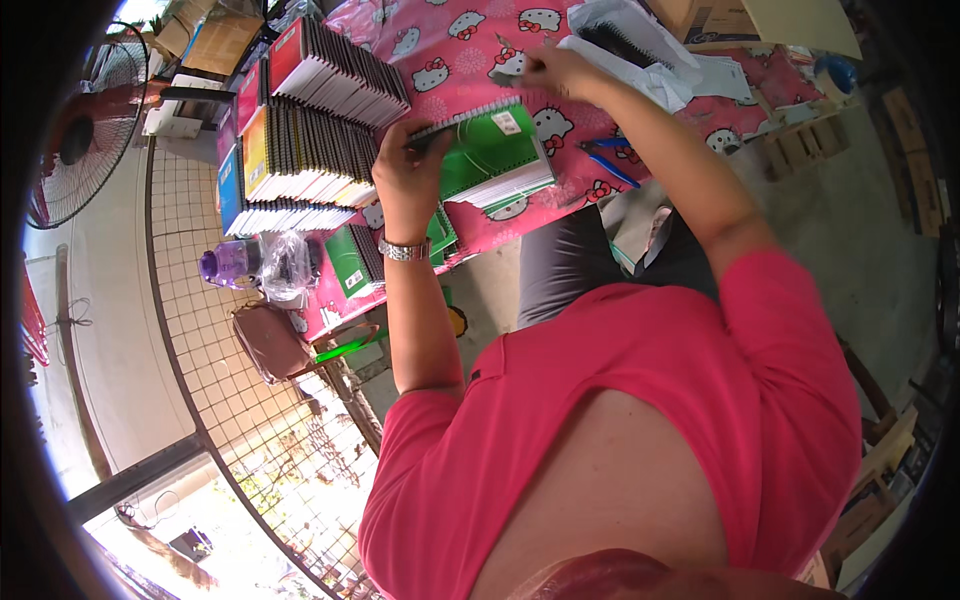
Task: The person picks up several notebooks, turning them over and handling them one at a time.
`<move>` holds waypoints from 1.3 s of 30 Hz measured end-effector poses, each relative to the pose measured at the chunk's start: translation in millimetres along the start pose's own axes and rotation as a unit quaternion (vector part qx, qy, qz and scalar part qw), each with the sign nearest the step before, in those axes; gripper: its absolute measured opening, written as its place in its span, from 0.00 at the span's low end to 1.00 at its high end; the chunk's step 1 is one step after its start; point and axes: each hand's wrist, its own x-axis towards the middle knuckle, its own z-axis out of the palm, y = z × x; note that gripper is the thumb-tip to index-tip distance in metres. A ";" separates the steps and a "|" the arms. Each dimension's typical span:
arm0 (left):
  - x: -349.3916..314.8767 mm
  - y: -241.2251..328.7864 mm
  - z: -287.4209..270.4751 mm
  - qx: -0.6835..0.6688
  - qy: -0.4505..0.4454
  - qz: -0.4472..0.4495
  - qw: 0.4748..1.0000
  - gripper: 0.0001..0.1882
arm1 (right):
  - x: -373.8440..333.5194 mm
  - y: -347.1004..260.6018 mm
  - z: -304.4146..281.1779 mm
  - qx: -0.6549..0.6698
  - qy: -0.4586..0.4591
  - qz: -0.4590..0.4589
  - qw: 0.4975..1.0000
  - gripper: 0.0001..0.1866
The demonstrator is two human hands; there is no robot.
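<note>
A green spiral notebook (490, 150) lies on a thick pile of pages at the table's near edge, its white coil along the far side. My left hand (408, 185), with a metal watch on the wrist, is closed on the coil's left end. Beyond the notebook, my right hand (562, 74) is raised over the tablecloth with its fingers pinched together. Whatever sits between those fingertips is too small to make out. Blue-handled pliers (610, 165) lie to the right of the notebook. More green notebooks (352, 262) rest left of my left wrist.
Tall stacks of spiral notebooks (310, 150) with red, yellow and blue covers stand at the left. Black coils (620, 45) lie in white paper at the far right. A fan (85, 130), a purple bottle (230, 263) and a brown bag (270, 342) are further left.
</note>
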 end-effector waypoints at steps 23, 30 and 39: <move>-29.0 8.9 25.8 -0.180 0.116 0.016 0.977 0.10 | -132.9 -122.8 20.1 -0.048 0.201 -0.287 0.935 0.28; -34.1 -20.7 22.8 -0.162 0.120 0.020 0.979 0.05 | -119.3 -145.9 37.1 -0.134 0.225 -0.305 0.916 0.27; -43.1 -22.6 19.7 -0.137 0.161 0.031 0.977 0.10 | -119.3 -155.6 30.1 0.396 -0.170 0.027 0.902 0.20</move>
